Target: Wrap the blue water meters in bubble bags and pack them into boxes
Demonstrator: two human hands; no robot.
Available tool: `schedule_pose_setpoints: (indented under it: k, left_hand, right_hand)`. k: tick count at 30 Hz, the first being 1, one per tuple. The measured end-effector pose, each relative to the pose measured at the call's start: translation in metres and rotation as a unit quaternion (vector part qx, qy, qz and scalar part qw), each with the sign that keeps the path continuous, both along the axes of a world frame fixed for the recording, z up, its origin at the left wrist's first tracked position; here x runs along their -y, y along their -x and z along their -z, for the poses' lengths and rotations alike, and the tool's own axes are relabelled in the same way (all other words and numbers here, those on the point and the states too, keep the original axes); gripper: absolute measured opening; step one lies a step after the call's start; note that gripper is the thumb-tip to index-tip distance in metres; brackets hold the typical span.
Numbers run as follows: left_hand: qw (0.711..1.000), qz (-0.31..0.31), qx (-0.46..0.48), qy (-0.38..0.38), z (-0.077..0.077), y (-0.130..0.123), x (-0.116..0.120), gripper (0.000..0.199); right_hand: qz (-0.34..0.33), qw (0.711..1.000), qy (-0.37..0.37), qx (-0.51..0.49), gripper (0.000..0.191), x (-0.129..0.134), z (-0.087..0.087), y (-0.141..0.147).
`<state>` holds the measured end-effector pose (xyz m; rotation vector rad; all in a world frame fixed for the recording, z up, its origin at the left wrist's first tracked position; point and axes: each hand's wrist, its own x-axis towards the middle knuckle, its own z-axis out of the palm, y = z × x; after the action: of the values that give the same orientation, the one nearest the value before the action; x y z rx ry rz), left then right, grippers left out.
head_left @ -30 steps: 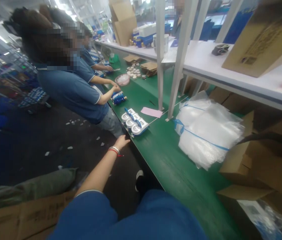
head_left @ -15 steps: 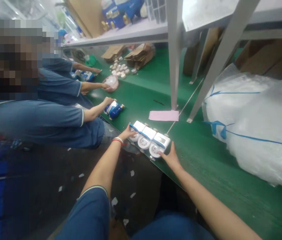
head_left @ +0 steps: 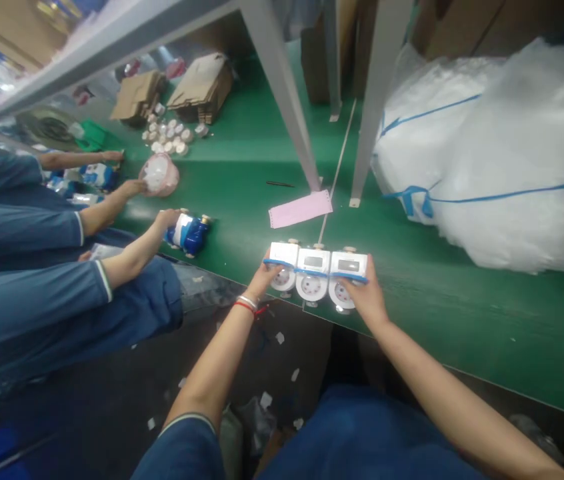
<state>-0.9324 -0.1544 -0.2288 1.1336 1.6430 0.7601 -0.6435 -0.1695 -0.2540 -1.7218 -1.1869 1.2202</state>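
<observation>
Three white water meters (head_left: 313, 262) with blue trim stand side by side near the front edge of the green workbench (head_left: 232, 193). Each has a round dial below and a flat panel above; displays show on the middle and right ones. My left hand (head_left: 262, 279) is closed on the left-end water meter (head_left: 283, 257), its thumb over the front. At the other end, my right hand (head_left: 373, 299) grips the right water meter (head_left: 349, 267), thumb across its blue strip and fingers along the side. Nothing touches the middle meter but its neighbours.
Beyond the meters lie a pink paper strip (head_left: 301, 209) and a dark pen-like stick (head_left: 280, 184). Shelf legs (head_left: 287, 100) rise behind. A bulky plastic bag (head_left: 492, 167) sits right. To the left, a co-worker's hand (head_left: 169, 217) touches a blue meter (head_left: 191, 233), near a pink bowl (head_left: 161, 175).
The view has swung, so the bench and co-workers sit further left. The meter row now lies squarer to me. My right hand has closed around the right meter, where its fingers stood apart before.
</observation>
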Motion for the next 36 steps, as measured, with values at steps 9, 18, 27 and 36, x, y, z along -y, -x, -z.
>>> schedule_pose_setpoints:
  k: [9, 18, 27, 36]
  left_hand:
    - [0.993, 0.107, -0.003, -0.044, 0.009, -0.22, 0.043, 0.081]
    - [0.992, 0.096, -0.083, 0.009, 0.01, -0.318, 0.08, 0.097]
    - [0.83, 0.396, -0.325, -0.222, -0.04, -0.335, 0.106, 0.09]
    - [0.759, 0.54, -0.301, -0.203, 0.001, -0.342, 0.082, 0.074]
  right_hand:
    - [0.035, 0.997, 0.006, 0.074, 0.097, 0.059, -0.001, -0.23]
    - [-0.009, 0.993, -0.071, 0.096, 0.097, 0.099, 0.01, -0.329]
    - [-0.211, 0.914, -0.252, 0.238, 0.067, 0.116, -0.03, -0.328]
    - [-0.213, 0.919, -0.234, 0.235, 0.041, 0.091, -0.022, -0.326]
